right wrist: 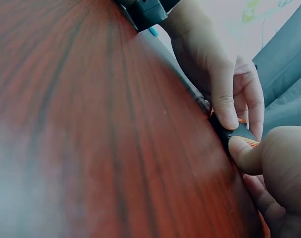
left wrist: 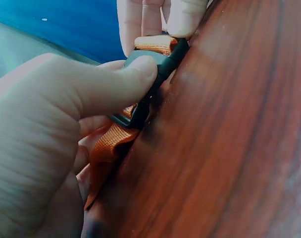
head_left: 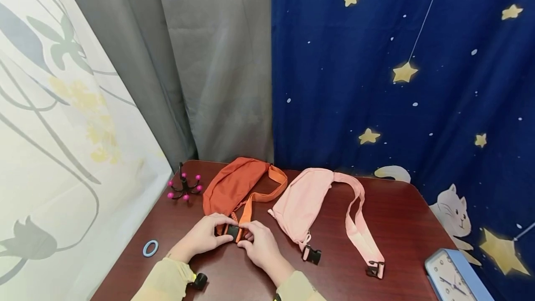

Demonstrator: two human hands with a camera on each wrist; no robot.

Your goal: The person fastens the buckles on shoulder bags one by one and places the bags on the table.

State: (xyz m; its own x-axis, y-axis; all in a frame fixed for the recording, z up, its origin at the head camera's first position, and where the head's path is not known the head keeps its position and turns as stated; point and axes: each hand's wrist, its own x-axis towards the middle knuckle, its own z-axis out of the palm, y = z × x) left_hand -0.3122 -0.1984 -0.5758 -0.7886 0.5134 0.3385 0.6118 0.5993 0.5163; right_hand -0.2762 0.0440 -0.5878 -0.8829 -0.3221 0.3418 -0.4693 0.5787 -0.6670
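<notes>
A rust-orange waist bag (head_left: 234, 185) lies on the table, its orange strap (head_left: 261, 197) looping to the right and back to a black side-release buckle (head_left: 232, 232) at the near end. My left hand (head_left: 202, 237) pinches this buckle, with the thumb flat on its top in the left wrist view. Against the buckle's right end, my right hand (head_left: 262, 247) pinches it where the webbing (left wrist: 155, 44) passes through. The buckle's two halves look joined, low against the tabletop. Fingers hide part of it and the undersides of both hands' grips.
To the right lies a pink waist bag (head_left: 305, 199), its buckle halves (head_left: 311, 255) apart. A black stand with pink knobs (head_left: 185, 190) is at the back left, and a blue ring (head_left: 150, 248) lies near the left edge. A blue clock (head_left: 455, 278) occupies the right front corner.
</notes>
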